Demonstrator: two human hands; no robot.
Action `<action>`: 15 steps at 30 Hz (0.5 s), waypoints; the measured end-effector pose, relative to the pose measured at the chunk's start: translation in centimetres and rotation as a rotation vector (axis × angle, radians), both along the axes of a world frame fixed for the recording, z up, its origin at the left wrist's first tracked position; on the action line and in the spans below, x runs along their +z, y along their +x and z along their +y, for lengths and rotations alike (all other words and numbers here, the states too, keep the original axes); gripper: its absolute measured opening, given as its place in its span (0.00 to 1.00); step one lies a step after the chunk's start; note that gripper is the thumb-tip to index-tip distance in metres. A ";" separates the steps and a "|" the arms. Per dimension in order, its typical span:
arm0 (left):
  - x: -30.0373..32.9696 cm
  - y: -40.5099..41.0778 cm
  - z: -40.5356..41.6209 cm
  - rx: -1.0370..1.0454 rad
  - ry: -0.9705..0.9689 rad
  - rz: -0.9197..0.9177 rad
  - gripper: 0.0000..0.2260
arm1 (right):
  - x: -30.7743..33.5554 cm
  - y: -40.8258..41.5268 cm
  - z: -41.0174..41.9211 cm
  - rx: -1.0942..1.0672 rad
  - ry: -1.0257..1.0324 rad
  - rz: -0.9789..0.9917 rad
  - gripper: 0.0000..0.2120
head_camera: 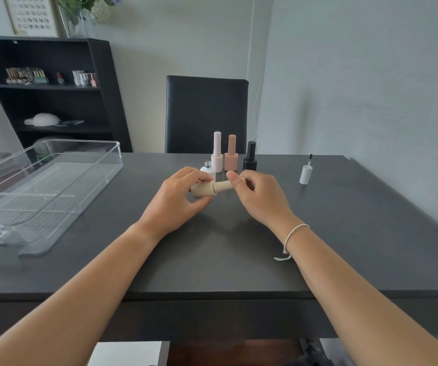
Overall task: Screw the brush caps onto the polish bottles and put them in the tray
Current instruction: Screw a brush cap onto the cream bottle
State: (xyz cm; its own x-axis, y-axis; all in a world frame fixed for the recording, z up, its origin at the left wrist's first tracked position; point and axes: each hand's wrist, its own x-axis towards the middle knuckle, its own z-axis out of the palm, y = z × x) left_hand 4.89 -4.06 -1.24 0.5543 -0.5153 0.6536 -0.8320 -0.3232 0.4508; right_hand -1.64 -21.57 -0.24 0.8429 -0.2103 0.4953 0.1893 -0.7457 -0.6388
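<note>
Above the middle of the dark table [344, 233], the person holds a beige polish bottle [202, 191] on its side, cap pointing to the right. The left hand [178, 199] grips the bottle's body, fingers curled over the top and thumb underneath. The right hand [260, 196] pinches the ribbed beige cap [223, 185] between thumb and fingers; the cap sits on the bottle's neck, though how far it is screwed down cannot be told. A pale string bracelet [293, 235] circles the right wrist.

Just behind the hands stand four more bottles close together: a small white bottle [208, 169] with a bare threaded neck and no cap, a pale pink bottle [217, 154] with a tall ribbed cap, a dusty pink bottle [231, 155] and a black bottle [250, 157], the last three capped. Well to the right, a white brush cap [305, 173] stands alone on its top, brush pointing up.

A clear plastic tray [54, 165] lies at the table's left side with nothing in it. A black chair [206, 112] stands behind the table, and a black shelf unit [54, 96] is at the back left.
</note>
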 end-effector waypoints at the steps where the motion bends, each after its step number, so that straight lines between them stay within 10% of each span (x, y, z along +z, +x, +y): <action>1: 0.0 0.0 0.0 -0.001 -0.002 0.004 0.12 | 0.0 -0.1 0.0 0.009 0.014 -0.004 0.20; 15: 0.1 -0.1 -0.1 -0.001 -0.011 0.012 0.11 | 0.1 0.1 0.1 0.044 -0.061 -0.082 0.08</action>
State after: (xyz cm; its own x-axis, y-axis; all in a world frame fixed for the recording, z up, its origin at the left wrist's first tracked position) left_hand 4.75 -4.12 -1.18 0.5614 -0.5087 0.6528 -0.8271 -0.3172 0.4640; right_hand -1.59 -21.52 -0.18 0.8064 -0.1417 0.5741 0.2725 -0.7726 -0.5734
